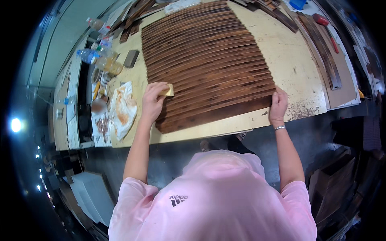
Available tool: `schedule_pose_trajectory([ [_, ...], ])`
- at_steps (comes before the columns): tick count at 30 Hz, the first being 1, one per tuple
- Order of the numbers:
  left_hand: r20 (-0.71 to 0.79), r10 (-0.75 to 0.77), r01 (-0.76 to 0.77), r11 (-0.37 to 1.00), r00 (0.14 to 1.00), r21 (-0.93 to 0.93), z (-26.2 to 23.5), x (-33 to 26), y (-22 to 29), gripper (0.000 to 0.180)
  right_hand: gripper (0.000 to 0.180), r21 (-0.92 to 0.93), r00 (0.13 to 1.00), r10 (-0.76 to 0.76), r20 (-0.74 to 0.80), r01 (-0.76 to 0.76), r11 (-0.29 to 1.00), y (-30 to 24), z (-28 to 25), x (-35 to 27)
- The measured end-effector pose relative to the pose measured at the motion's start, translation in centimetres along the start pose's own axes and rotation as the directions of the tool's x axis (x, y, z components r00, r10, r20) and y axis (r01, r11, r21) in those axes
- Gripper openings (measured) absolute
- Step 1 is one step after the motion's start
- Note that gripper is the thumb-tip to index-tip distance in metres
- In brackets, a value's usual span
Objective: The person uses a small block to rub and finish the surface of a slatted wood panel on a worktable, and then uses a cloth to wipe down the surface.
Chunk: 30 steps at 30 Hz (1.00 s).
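Dark brown wood makes up the ribbed panel, which lies flat on a pale yellow tabletop, its ribs running roughly crosswise. At the panel's eight o'clock, the left hand closes around a small yellowish pad, held at the panel's left edge. At four o'clock, the right hand touches the near corner with curled fingers; whether it truly grips there, I cannot tell. Just beyond the panel's edge at nine o'clock rests a grey block, with plastic bottles past it. Farther out at eight o'clock lies a white cloth stained orange-brown. Loose dark wooden strips are heaped toward ten o'clock. Around two o'clock, well apart from the panel, are a red-handled tool and a blue container.
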<state>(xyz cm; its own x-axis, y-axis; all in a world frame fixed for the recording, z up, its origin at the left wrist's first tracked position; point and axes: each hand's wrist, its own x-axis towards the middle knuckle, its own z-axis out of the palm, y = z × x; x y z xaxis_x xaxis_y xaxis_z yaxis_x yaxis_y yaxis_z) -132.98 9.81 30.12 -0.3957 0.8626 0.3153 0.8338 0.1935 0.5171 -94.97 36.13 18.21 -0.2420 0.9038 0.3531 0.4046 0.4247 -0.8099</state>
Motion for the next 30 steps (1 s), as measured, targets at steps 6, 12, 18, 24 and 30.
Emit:
schedule_pose_trajectory([
  [6,0.137,0.142,-0.127,0.986,0.980,-0.112,8.7,10.7,4.3,0.041,0.040,-0.118,0.999,-0.028,0.030,0.031,0.993,-0.8,-0.7,0.5],
  [12,0.028,0.376,-0.374,0.926,0.926,-0.051,19.6,20.5,14.2,0.033,0.050,-0.166,0.996,-0.064,0.070,0.075,0.983,-1.5,-1.1,0.9],
  [18,0.147,0.340,-0.364,0.913,0.929,0.183,20.5,24.8,14.9,0.020,0.052,-0.163,0.993,-0.056,0.101,0.072,0.984,-1.4,-1.5,1.1],
  [24,0.046,0.310,-0.314,0.939,0.950,0.141,21.5,24.8,14.3,0.024,0.053,-0.161,0.993,-0.038,0.115,0.057,0.985,-1.3,-1.3,1.2],
  [30,-0.099,0.135,-0.103,0.955,0.986,0.277,21.0,27.3,13.1,0.017,0.056,-0.134,0.988,-0.032,0.148,0.053,0.990,-2.1,-1.7,1.4],
])
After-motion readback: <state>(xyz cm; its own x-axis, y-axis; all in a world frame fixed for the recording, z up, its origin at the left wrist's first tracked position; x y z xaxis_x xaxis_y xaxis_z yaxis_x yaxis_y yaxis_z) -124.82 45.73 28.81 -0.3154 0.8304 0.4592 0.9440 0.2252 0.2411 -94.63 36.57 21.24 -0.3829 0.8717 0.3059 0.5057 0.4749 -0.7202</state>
